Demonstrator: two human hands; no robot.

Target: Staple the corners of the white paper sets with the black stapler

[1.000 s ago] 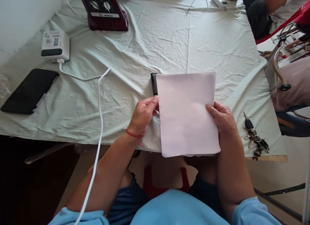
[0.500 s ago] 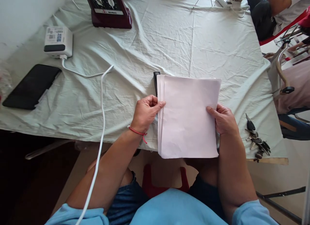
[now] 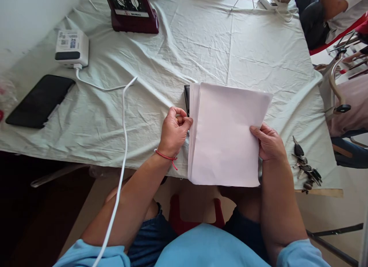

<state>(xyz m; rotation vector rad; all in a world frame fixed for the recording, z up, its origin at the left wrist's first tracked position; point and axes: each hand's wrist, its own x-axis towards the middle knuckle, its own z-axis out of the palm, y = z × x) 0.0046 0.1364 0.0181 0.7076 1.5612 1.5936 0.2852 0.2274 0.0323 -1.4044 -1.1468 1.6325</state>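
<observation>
A stack of white paper sheets [image 3: 227, 136] is held over the front edge of the table, its left edges fanned slightly apart. My right hand [image 3: 268, 141] grips the stack's right side, thumb on top and the other fingers mostly hidden beneath. At the left edge, my left hand [image 3: 176, 131] has its fingers curled and its thumb tip closed at the sheets' margin. Behind the upper left corner, a narrow black object [image 3: 186, 95] sticks out, mostly covered by the paper, so its kind is unclear.
A wrinkled pale cloth covers the table [image 3: 161, 67]. On the left lie a black phone [image 3: 40, 101] and a white box-shaped device [image 3: 71, 47] with a white cable [image 3: 124, 125]. A dark red appliance [image 3: 133, 14] stands behind. Keys [image 3: 306, 165] lie right; a person [image 3: 333, 6] sits beyond.
The top sheets have turned a little clockwise, spreading the fan at the left edge. My left thumb has slid off the top sheet towards the margin. My right hand has shifted slightly right.
</observation>
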